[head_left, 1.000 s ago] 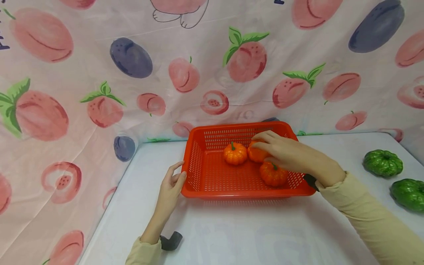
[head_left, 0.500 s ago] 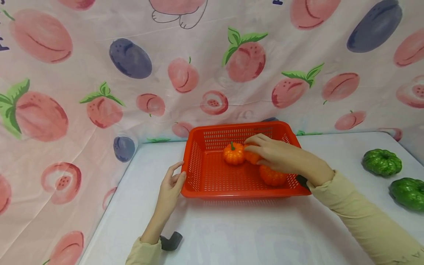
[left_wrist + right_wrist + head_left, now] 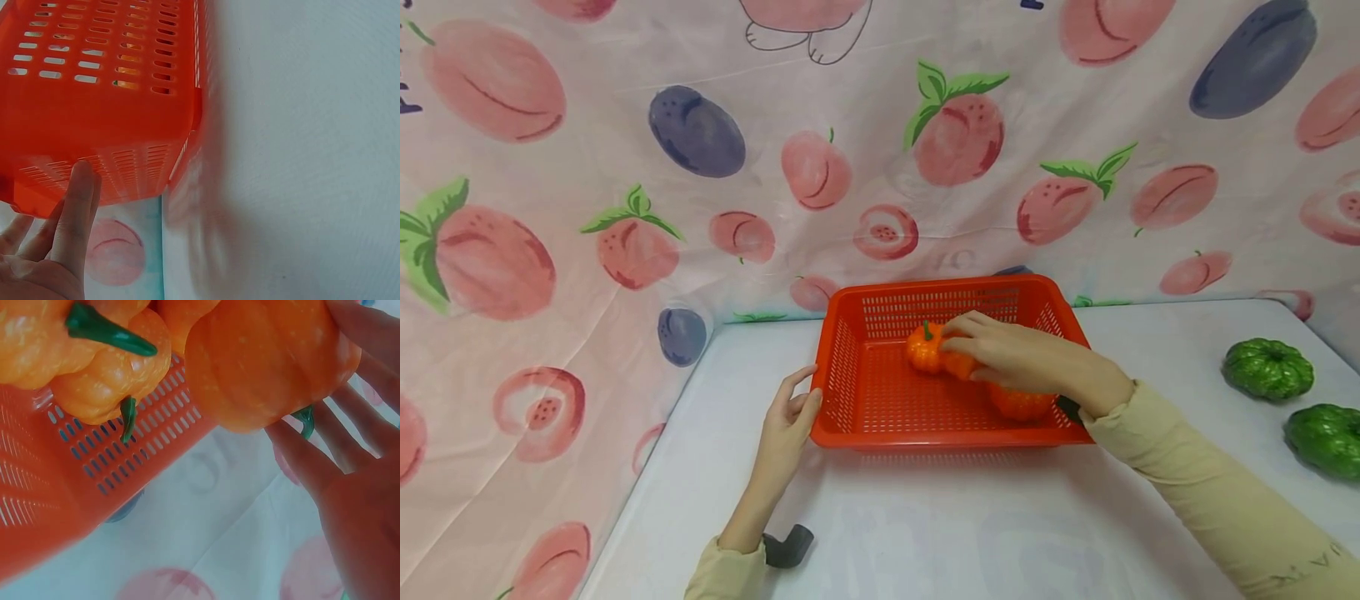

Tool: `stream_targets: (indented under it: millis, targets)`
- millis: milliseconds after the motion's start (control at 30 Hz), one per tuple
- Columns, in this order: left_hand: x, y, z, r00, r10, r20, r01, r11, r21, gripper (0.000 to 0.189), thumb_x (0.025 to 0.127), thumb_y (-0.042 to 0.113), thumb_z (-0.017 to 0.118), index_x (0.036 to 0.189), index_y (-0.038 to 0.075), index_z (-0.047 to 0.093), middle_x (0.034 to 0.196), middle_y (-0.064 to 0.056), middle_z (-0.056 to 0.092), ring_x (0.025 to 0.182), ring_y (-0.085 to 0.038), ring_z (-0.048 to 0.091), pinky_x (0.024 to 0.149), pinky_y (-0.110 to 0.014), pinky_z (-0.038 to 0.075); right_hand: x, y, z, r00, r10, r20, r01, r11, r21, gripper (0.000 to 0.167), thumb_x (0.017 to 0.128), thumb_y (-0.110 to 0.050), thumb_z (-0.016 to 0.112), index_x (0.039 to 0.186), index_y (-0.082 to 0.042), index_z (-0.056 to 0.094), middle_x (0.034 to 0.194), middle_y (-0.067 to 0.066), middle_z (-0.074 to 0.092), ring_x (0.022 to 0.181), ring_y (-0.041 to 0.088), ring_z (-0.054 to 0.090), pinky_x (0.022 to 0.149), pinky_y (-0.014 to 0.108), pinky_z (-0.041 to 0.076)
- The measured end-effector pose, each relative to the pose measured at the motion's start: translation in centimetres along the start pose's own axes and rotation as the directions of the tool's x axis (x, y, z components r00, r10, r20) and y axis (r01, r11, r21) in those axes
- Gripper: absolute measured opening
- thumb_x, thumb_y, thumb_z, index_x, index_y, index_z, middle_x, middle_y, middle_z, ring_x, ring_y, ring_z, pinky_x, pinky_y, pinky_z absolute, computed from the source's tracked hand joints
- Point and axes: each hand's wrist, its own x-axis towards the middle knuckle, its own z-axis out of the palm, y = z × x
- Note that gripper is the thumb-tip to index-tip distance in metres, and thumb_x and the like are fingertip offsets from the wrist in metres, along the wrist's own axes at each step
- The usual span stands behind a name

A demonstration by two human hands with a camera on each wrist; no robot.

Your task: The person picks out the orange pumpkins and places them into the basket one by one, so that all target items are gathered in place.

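Note:
My right hand [image 3: 1018, 354] reaches into the red slotted plastic basket [image 3: 925, 439] and grips an orange pumpkin [image 3: 958, 365] with a green stem. In the right wrist view, fingers and thumb curve round this pumpkin [image 3: 269, 369]. Against its left side in the head view sits a second pumpkin [image 3: 922, 350]. A third pumpkin [image 3: 1021, 405] lies in front, partly covered by the hand. My left hand [image 3: 786, 425] is at the basket's left end, fingertips at the rim; in the left wrist view, extended fingers [image 3: 74, 219] touch the outer wall.
Two green pumpkin-shaped vegetables, one behind [image 3: 1268, 369] and one in front [image 3: 1326, 442], lie on the white tabletop [image 3: 925, 525] at the right. A fruit-print cloth [image 3: 865, 100] hangs close behind the basket. A black wrist-mount piece [image 3: 788, 547] sticks out beside the left sleeve.
My right hand has moved left inside the basket, bringing its pumpkin up to the one on the left. The left hand and basket have stayed in place.

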Motion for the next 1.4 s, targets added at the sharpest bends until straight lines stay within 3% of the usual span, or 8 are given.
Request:
stream_targets:
  millis: [167, 500, 800, 1100, 1400]
  targets:
    - [0.0, -0.1, -0.1, 1.000, 0.005, 0.004, -0.005, 1.000, 0.005, 0.043, 0.102, 0.026, 0.058, 0.143, 0.022, 0.047, 0.110, -0.021, 0.070, 0.089, -0.020, 0.071, 0.076, -0.024, 0.056, 0.4, -0.2, 0.1, 0.998, 0.021, 0.058, -0.023, 0.999, 0.026, 0.044, 0.087, -0.004, 0.075, 0.128, -0.005, 0.060, 0.135, 0.012, 0.055, 0.128, 0.029, 0.047, 0.094, 0.040, 0.053]
    - [-0.1, 0.0, -0.1, 1.000, -0.002, -0.002, 0.002, 1.000, 0.024, 0.043, 0.102, 0.028, 0.058, 0.143, 0.023, 0.047, 0.109, -0.020, 0.070, 0.086, -0.018, 0.069, 0.074, -0.023, 0.055, 1.2, -0.5, 0.6, 0.984, 0.074, 0.160, -0.083, 0.995, 0.049, 0.048, 0.088, -0.007, 0.075, 0.133, -0.004, 0.059, 0.138, 0.011, 0.054, 0.132, 0.031, 0.046, 0.100, 0.042, 0.051]
    - [-0.1, 0.0, -0.1, 1.000, -0.002, -0.011, 0.002, 1.000, 0.011, 0.042, 0.102, 0.027, 0.058, 0.142, 0.023, 0.048, 0.109, -0.020, 0.070, 0.087, -0.020, 0.070, 0.076, -0.024, 0.056, 1.5, -0.1, 1.4, 0.989, -0.009, 0.145, 0.010, 1.000, -0.009, 0.044, 0.087, -0.006, 0.076, 0.128, -0.002, 0.061, 0.133, 0.012, 0.056, 0.123, 0.030, 0.052, 0.094, 0.039, 0.053]
    - [0.0, 0.1, 0.2, 1.000, -0.006, -0.004, 0.006, 1.000, 0.006, 0.041, 0.102, 0.026, 0.058, 0.142, 0.024, 0.048, 0.110, -0.019, 0.071, 0.093, -0.024, 0.070, 0.078, -0.024, 0.056, 1.7, -0.1, 1.7, 0.986, -0.001, 0.165, 0.010, 0.999, -0.051, 0.042, 0.087, -0.012, 0.077, 0.126, -0.005, 0.063, 0.132, 0.009, 0.057, 0.124, 0.029, 0.050, 0.094, 0.038, 0.054]
    - [0.0, 0.0, 0.0, 1.000, -0.004, -0.009, 0.004, 1.000, 0.006, 0.042, 0.102, 0.026, 0.057, 0.143, 0.022, 0.047, 0.110, -0.021, 0.070, 0.094, -0.025, 0.071, 0.079, -0.024, 0.057, 2.4, 0.0, 2.4, 0.983, -0.017, 0.182, 0.034, 0.996, -0.086, 0.043, 0.083, -0.018, 0.082, 0.122, -0.008, 0.067, 0.122, 0.006, 0.059, 0.115, 0.025, 0.054, 0.090, 0.036, 0.055]
